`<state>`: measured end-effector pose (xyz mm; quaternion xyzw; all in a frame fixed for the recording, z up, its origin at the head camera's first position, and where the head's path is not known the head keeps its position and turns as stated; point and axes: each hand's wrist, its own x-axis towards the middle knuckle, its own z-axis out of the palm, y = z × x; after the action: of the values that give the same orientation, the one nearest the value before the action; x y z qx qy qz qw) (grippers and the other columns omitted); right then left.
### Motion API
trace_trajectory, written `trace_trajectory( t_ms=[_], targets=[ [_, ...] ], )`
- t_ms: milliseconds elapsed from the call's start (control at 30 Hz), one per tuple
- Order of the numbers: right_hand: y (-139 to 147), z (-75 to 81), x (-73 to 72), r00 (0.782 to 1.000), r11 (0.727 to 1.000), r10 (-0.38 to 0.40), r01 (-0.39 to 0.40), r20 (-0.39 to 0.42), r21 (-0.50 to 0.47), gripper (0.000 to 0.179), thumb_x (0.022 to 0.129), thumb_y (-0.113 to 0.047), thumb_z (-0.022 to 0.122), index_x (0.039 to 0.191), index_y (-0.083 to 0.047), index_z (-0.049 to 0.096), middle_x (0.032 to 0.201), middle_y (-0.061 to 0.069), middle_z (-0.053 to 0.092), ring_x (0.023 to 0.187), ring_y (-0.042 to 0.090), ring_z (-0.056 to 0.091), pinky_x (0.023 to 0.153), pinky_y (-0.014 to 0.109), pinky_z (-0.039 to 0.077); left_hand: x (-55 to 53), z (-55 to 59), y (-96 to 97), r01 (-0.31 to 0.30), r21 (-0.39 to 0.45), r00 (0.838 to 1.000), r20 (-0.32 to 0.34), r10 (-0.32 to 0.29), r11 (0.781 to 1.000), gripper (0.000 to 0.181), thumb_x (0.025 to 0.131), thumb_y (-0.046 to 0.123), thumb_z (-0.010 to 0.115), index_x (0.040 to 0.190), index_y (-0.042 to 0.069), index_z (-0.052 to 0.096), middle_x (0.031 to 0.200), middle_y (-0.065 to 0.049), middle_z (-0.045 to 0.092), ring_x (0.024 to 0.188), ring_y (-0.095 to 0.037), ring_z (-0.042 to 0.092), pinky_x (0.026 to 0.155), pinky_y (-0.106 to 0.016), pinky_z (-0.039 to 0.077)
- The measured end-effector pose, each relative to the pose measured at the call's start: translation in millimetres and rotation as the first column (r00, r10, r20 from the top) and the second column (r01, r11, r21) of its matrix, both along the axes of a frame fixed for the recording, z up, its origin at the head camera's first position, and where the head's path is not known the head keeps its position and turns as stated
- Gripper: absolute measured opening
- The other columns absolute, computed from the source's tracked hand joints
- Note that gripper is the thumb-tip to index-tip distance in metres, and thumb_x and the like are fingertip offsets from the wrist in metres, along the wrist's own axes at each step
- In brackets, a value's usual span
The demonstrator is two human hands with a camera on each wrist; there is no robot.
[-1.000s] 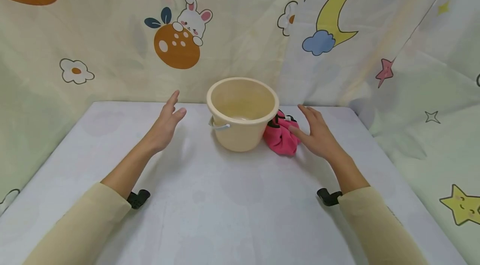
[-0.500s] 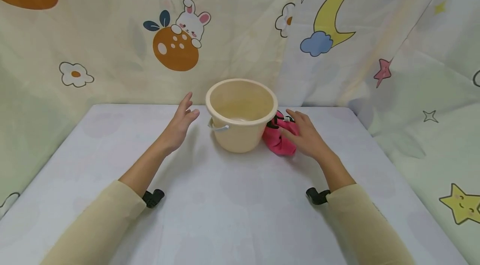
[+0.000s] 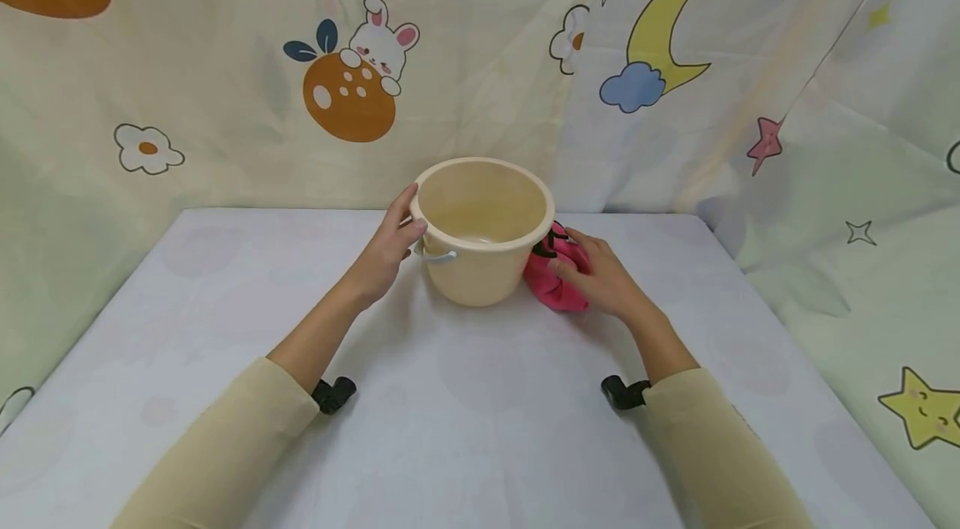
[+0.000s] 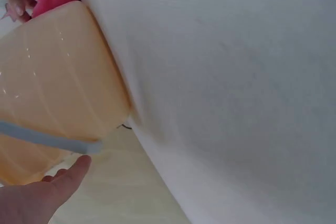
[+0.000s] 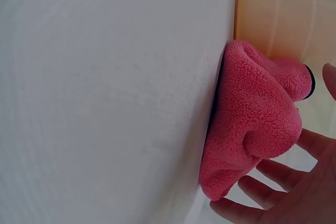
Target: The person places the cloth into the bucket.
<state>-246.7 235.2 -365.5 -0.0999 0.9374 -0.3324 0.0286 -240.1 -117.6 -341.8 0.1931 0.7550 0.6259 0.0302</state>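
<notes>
A cream plastic bucket (image 3: 480, 275) stands upright at the back middle of the table, its pale grey handle (image 4: 47, 138) hanging down on the left. My left hand (image 3: 381, 261) is at the bucket's left rim, fingers extended, with the thumb near the handle's end. Against the bucket's right side lies a crumpled pink cloth (image 5: 252, 108), fluffy and with black edging. Beside the cloth is my right hand (image 3: 600, 277), fingers spread and gently bent around its far side, fingertips right at the fabric. The thumb is apart from the other fingers.
The white-covered table (image 3: 480, 429) ends at a patterned curtain (image 3: 247, 54) just behind the bucket. Another curtain hangs along the right side. Black wrist devices (image 3: 335, 394) stick out at both sleeves.
The left hand has moved right and reached the bucket's rim. My right hand has moved left, closer around the pink cloth. Bucket and cloth stay where they were.
</notes>
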Motion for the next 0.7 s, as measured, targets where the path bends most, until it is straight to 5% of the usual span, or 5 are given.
trace_trajectory(
  t_ms=[333, 700],
  targets=[
    [-7.6, -1.9, -3.6, 1.0, 0.998, 0.0, 0.0, 0.01, 0.066, 0.082, 0.096, -0.054, 0.062, 0.16, -0.012, 0.034, 0.149, 0.022, 0.043, 0.138, 0.038, 0.04, 0.108, 0.061, 0.041, 2.0, -6.5, 15.4, -0.07, 0.104, 0.998, 0.018, 0.068, 0.992, 0.077, 0.103, 0.037, 0.048, 0.166, 0.026, 0.005, 0.165, -0.016, 0.024, 0.15, -0.031, 0.035, 0.113, -0.066, 0.033],
    [-22.2, -4.4, -9.7, 0.999, 0.979, -0.035, 0.039, -0.024, 0.199, 0.079, 0.091, -0.04, 0.069, 0.156, -0.005, 0.04, 0.144, 0.03, 0.047, 0.128, 0.048, 0.048, 0.101, 0.062, 0.045, 5.4, -3.6, 21.1, -0.133, 0.071, 0.991, 0.016, 0.133, 0.988, 0.082, 0.101, 0.036, 0.059, 0.166, 0.03, 0.009, 0.165, -0.013, 0.025, 0.152, -0.031, 0.031, 0.11, -0.059, 0.043]
  ],
)
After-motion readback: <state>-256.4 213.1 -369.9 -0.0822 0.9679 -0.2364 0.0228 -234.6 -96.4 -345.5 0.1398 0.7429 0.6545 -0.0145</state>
